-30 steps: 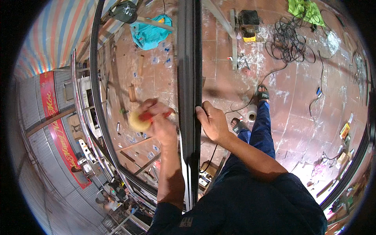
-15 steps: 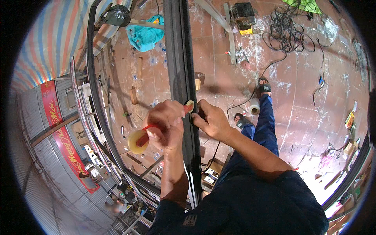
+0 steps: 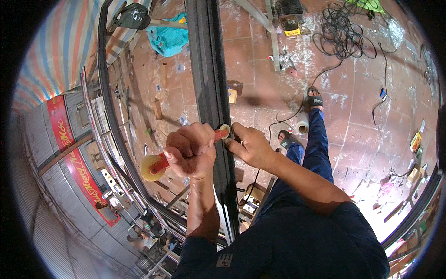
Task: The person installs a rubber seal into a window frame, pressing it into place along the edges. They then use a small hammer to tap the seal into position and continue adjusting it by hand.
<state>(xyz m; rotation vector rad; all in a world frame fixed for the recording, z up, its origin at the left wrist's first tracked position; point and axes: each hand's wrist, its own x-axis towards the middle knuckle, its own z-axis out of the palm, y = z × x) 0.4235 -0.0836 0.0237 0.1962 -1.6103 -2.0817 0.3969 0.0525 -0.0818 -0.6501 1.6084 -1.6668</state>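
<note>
My left hand (image 3: pixel 190 149) is wrapped round a spline roller (image 3: pixel 159 166) with a red handle and a pale yellow wheel at each end. The roller's smaller wheel (image 3: pixel 224 131) rests on the dark grey metal frame bar (image 3: pixel 209 69), near its right edge. Just right of that wheel, my right hand (image 3: pixel 251 146) has thumb and forefinger closed against the bar's edge. Whatever lies between those fingertips is hidden. The bar runs lengthwise in front of me, from the top of the view down to my body.
Another dark frame member (image 3: pixel 109 83) curves along the left. Tangled black cable (image 3: pixel 341 35) lies on the tiled floor, one strand trailing toward my feet. A roll of clear film (image 3: pixel 302 124) is beside my sandals. A teal cloth (image 3: pixel 167 37) and a yellow-black box (image 3: pixel 290 23) lie farther off.
The roller's larger wheel has swung left and slightly up as my left hand turned. The small wheel has shifted slightly down on the bar. My right hand remains closed at the edge.
</note>
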